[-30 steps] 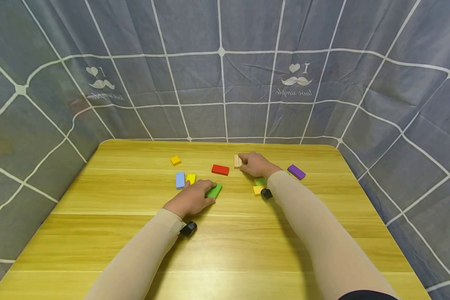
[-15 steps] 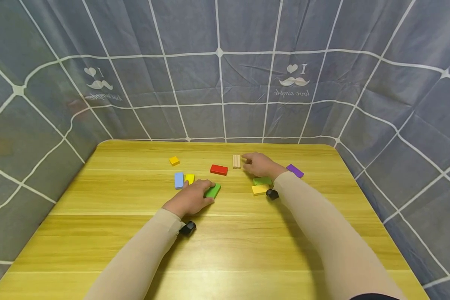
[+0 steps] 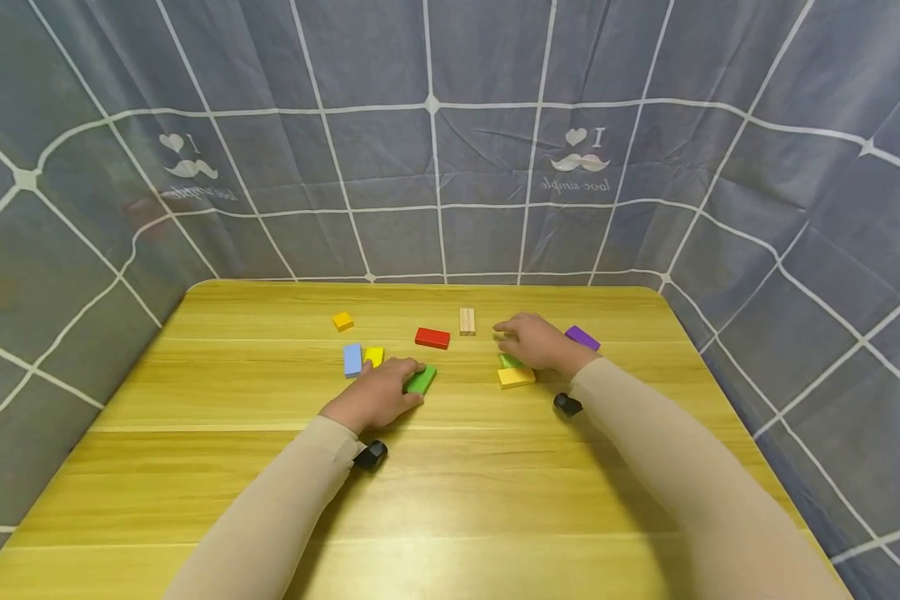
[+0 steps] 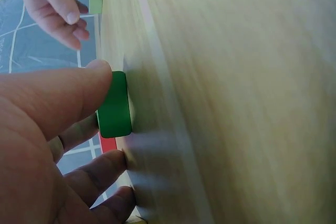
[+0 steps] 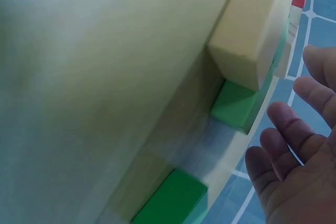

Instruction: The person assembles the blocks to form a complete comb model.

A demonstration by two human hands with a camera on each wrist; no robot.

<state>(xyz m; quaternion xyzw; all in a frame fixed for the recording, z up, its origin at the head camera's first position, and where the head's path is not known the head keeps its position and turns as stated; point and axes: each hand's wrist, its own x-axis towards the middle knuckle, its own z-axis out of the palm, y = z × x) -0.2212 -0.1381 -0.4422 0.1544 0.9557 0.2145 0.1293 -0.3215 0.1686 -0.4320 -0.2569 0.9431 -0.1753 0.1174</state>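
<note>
My left hand (image 3: pixel 375 396) pinches a green block (image 3: pixel 422 380) low over the tabletop. In the left wrist view, the thumb lies along one side of that green block (image 4: pixel 114 106), while the other fingertips reach down beside it. My right hand (image 3: pixel 540 342) holds nothing; its fingers are loosely bent. It hovers behind a yellow block (image 3: pixel 517 378) and partly covers a light green block (image 3: pixel 508 361). A plain wooden block (image 3: pixel 467 322) with grooves lies just left of the right fingertips, apart from them. Another green block (image 5: pixel 173 198) appears only in the right wrist view.
Between the hands, farther back, lies a red block (image 3: pixel 432 337). A purple block (image 3: pixel 582 337) sits beyond the right wrist. Left of the left hand are a blue block (image 3: pixel 352 360), a yellow block (image 3: pixel 374 356) and an orange block (image 3: pixel 342 321). A grey curtain (image 3: pixel 390 167) encloses the table.
My right hand has come off the plain wooden block and drawn back to the right, leaving a gap. The left hand stays on the green block. The view has turned slightly right.
</note>
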